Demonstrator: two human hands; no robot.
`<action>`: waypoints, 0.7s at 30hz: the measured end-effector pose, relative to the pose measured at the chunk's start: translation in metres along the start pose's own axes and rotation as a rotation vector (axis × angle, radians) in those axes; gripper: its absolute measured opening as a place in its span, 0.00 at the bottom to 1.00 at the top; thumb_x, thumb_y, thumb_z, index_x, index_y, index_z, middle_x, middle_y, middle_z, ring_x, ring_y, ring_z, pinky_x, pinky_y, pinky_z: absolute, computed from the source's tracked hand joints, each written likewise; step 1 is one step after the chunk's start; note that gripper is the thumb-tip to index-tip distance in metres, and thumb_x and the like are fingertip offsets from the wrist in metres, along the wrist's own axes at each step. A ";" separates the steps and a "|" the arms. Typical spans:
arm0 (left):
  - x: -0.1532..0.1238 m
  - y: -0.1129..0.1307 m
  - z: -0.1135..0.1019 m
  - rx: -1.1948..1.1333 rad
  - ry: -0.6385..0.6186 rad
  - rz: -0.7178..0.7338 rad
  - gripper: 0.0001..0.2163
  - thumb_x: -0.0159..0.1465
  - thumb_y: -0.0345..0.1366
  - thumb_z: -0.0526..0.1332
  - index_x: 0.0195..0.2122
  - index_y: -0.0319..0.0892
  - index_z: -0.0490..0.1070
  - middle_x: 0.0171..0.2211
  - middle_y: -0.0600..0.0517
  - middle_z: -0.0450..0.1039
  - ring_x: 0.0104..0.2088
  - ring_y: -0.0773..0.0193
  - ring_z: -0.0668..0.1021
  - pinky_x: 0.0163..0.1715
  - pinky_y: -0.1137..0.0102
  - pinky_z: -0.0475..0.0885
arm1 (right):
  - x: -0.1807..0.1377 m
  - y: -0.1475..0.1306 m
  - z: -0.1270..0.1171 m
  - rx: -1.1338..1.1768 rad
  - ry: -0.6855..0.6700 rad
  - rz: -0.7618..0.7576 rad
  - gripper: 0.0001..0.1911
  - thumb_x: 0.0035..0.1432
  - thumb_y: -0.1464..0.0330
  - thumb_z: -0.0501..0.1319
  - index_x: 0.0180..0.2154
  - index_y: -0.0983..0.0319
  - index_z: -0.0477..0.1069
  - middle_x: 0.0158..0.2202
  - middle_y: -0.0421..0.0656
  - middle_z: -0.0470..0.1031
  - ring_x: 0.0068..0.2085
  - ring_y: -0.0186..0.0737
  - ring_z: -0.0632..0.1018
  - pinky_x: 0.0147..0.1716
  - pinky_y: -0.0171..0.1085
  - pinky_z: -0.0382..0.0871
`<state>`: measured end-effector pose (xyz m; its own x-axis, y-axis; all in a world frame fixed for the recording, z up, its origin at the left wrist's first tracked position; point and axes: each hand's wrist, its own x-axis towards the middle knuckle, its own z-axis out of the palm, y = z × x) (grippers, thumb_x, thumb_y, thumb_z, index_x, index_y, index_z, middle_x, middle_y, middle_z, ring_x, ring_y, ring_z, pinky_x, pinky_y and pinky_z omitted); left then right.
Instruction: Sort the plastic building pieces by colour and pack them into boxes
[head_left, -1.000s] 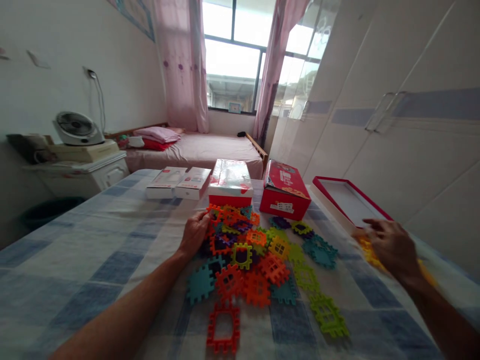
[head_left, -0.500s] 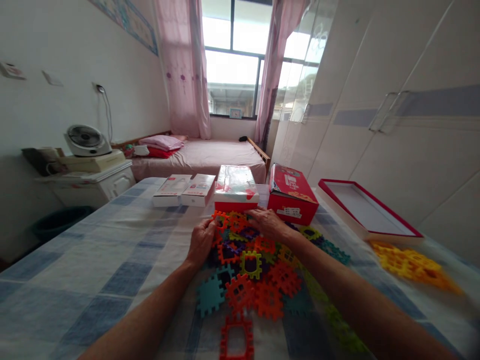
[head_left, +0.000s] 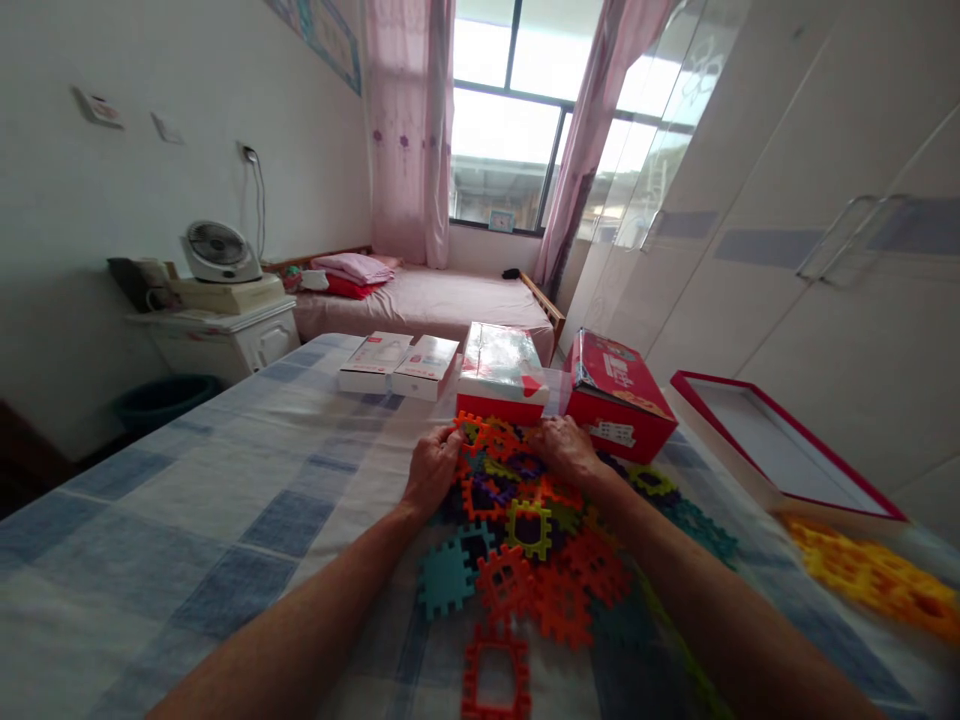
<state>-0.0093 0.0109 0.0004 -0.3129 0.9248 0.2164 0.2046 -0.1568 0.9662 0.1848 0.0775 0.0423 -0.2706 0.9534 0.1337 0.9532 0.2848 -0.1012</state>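
Observation:
A heap of coloured plastic interlocking tiles [head_left: 525, 530] lies on the blue-checked tablecloth [head_left: 225, 500] before me. My left hand [head_left: 433, 468] rests on the heap's left side, fingers curled onto an orange tile. My right hand [head_left: 562, 450] lies on the heap's far right side, fingers bent over the tiles. What each hand grips is hidden. A separate pile of yellow tiles [head_left: 870, 575] lies at the right.
Behind the heap stand a red-and-white box [head_left: 501, 372], a red box [head_left: 619, 395] and two flat white boxes [head_left: 397, 365]. An open red-rimmed box lid [head_left: 780, 450] lies at the right. A bed, a fan on a cabinet and wardrobe doors surround the table.
My right hand came from the yellow pile at the right across to the far side of the heap. The left hand stayed on the heap. The view turned slightly left.

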 end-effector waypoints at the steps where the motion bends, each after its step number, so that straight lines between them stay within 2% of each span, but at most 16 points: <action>1: 0.000 0.000 0.000 0.019 0.004 0.007 0.16 0.58 0.44 0.55 0.33 0.38 0.75 0.27 0.50 0.77 0.29 0.62 0.75 0.30 0.72 0.68 | 0.000 0.003 0.000 0.025 0.002 0.008 0.13 0.55 0.66 0.56 0.37 0.67 0.74 0.42 0.56 0.73 0.45 0.50 0.71 0.43 0.41 0.62; 3: 0.000 -0.001 0.000 0.048 0.016 0.012 0.16 0.59 0.44 0.54 0.34 0.38 0.75 0.28 0.50 0.76 0.29 0.62 0.75 0.29 0.72 0.67 | 0.000 0.009 -0.002 0.089 0.008 0.007 0.13 0.54 0.66 0.57 0.40 0.66 0.73 0.43 0.54 0.73 0.45 0.46 0.72 0.42 0.37 0.61; 7: 0.000 0.001 0.000 0.048 0.021 0.004 0.15 0.59 0.44 0.54 0.34 0.38 0.75 0.28 0.50 0.76 0.29 0.62 0.74 0.29 0.72 0.67 | 0.000 0.014 -0.012 0.249 0.015 -0.012 0.11 0.57 0.67 0.52 0.37 0.64 0.71 0.36 0.46 0.75 0.37 0.38 0.73 0.35 0.32 0.61; 12: -0.001 0.003 0.000 -0.020 0.030 -0.013 0.16 0.57 0.45 0.55 0.31 0.38 0.75 0.26 0.50 0.76 0.28 0.62 0.74 0.28 0.72 0.67 | 0.007 -0.007 -0.014 0.441 -0.030 -0.068 0.13 0.58 0.64 0.50 0.30 0.63 0.69 0.27 0.40 0.72 0.28 0.33 0.71 0.26 0.30 0.59; 16: 0.000 0.001 -0.001 -0.066 0.040 -0.036 0.15 0.57 0.46 0.56 0.30 0.38 0.74 0.24 0.52 0.74 0.26 0.63 0.73 0.27 0.72 0.67 | 0.012 -0.019 -0.007 0.518 -0.030 -0.083 0.10 0.54 0.66 0.52 0.26 0.63 0.68 0.24 0.39 0.70 0.26 0.31 0.68 0.24 0.29 0.58; 21: 0.001 0.000 0.000 -0.084 0.046 -0.052 0.14 0.57 0.44 0.56 0.29 0.38 0.73 0.23 0.52 0.73 0.25 0.64 0.73 0.27 0.72 0.66 | 0.015 -0.016 -0.001 0.557 -0.032 -0.019 0.11 0.52 0.72 0.50 0.32 0.65 0.71 0.26 0.40 0.73 0.25 0.31 0.71 0.22 0.28 0.60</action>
<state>-0.0095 0.0117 0.0006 -0.3638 0.9159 0.1696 0.1087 -0.1391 0.9843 0.1656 0.0871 0.0466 -0.2988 0.9478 0.1114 0.7355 0.3031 -0.6059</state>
